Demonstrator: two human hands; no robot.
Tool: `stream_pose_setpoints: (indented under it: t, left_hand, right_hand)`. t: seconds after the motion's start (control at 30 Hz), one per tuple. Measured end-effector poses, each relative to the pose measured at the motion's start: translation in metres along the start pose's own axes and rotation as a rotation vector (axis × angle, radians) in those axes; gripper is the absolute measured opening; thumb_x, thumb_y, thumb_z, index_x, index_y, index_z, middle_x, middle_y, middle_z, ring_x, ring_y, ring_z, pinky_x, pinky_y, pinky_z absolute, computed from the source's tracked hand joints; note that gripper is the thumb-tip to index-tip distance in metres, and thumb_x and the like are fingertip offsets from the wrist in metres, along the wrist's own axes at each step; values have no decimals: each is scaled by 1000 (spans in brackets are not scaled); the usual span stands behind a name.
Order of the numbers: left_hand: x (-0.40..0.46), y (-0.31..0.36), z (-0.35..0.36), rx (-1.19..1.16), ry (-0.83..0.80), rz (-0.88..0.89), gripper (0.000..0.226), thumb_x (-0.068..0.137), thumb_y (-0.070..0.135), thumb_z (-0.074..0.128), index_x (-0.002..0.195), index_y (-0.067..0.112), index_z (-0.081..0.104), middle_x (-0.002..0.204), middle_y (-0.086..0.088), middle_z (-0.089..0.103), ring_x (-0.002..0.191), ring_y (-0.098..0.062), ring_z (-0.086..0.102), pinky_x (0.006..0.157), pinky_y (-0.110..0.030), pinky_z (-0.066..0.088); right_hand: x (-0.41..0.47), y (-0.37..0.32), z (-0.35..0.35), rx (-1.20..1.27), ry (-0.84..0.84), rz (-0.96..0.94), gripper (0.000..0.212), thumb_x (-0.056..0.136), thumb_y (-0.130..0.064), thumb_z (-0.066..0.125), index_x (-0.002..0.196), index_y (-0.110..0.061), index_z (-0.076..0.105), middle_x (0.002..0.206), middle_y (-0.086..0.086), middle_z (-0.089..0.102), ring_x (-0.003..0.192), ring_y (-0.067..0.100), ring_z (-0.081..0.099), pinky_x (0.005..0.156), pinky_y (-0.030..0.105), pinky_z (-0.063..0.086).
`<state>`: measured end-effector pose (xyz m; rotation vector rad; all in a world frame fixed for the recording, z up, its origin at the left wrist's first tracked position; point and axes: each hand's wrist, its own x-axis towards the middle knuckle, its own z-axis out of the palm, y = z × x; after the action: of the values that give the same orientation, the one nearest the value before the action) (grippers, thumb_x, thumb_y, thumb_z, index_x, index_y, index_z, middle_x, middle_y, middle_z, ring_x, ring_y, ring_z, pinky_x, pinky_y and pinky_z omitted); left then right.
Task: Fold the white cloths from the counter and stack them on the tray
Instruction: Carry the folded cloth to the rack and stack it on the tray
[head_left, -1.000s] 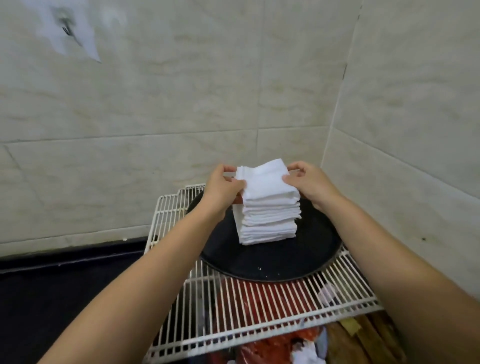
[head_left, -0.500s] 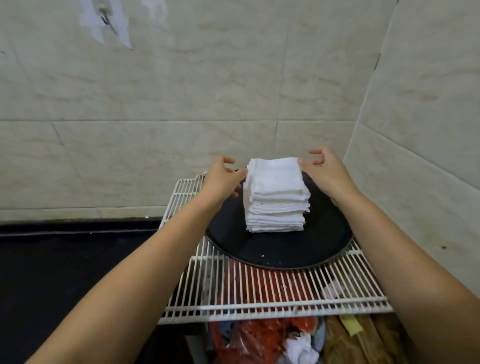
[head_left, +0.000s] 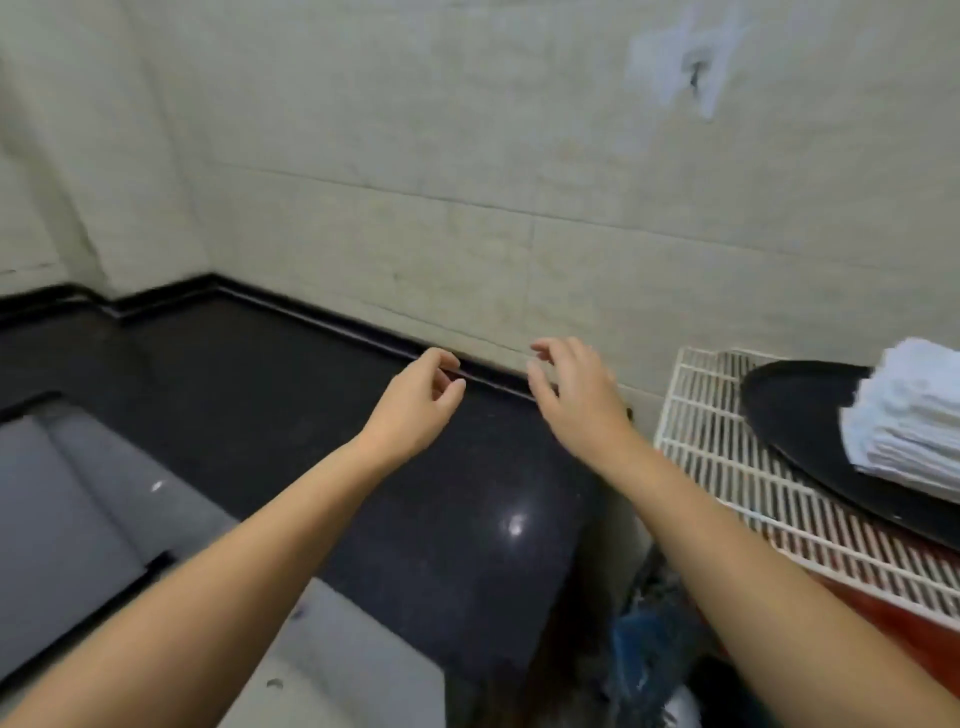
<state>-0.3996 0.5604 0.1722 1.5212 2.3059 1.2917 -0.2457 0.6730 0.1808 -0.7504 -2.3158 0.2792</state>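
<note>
Your left hand (head_left: 415, 402) and right hand (head_left: 574, 395) float over the back edge of the black worktop (head_left: 270, 415), both empty, with fingers loosely curled and a little apart. The folded white cloths (head_left: 914, 415) sit stacked on the black tray (head_left: 800, 410), on the white wire rack (head_left: 727, 467) at the worktop's right end. No loose cloth shows on the worktop, so you probably need to look for another one.

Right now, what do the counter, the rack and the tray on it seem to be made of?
The counter looks like polished dark stone, perhaps granite: fine speckles and a sharp light reflection. The rack appears to be white-coated metal wire, with thin parallel bars. The tray is black and matte, likely plastic or rubber-coated; the look leaves that open. The stacked cloths on it seem soft woven cotton.
</note>
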Motion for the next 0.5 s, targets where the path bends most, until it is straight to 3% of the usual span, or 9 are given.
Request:
stream_pose_setpoints:
  t: [0.13,0.23,0.37,0.5]
  left_hand:
    - [-66,-106,-109,266,81,-142,25,94,27,50,117,17,53,86,6,56,80,-12,53,74,-29,43]
    - [-121,-171,-181,395,139,-288,26,95,27,49,117,15,53,90,3,55,87,-16,53,76,-31,44]
    - [-198,-246,-259,446,222,-514,28,95,25,48,120,12,52,105,-6,58,102,-23,54,85,-35,45]
    - [-262,-306,-321,446,358,-704,25,95,25,48,116,12,54,97,-2,57,96,-22,56,82,-36,46]
  right_hand:
    - [-9,-122,113,1,-175,-183,41,98,-36,43,133,-17,48,132,2,52,122,23,46,99,40,34]
    - [-18,-203,179,37,-272,-317,40,97,-34,45,131,-15,50,130,2,54,119,25,50,97,41,37]
    - [-32,-298,256,69,-394,-482,38,94,-32,51,127,-13,54,126,5,56,117,28,52,92,42,40]
    - [-43,-390,320,80,-520,-636,41,95,-33,47,132,-14,50,134,5,51,126,27,45,100,43,34]
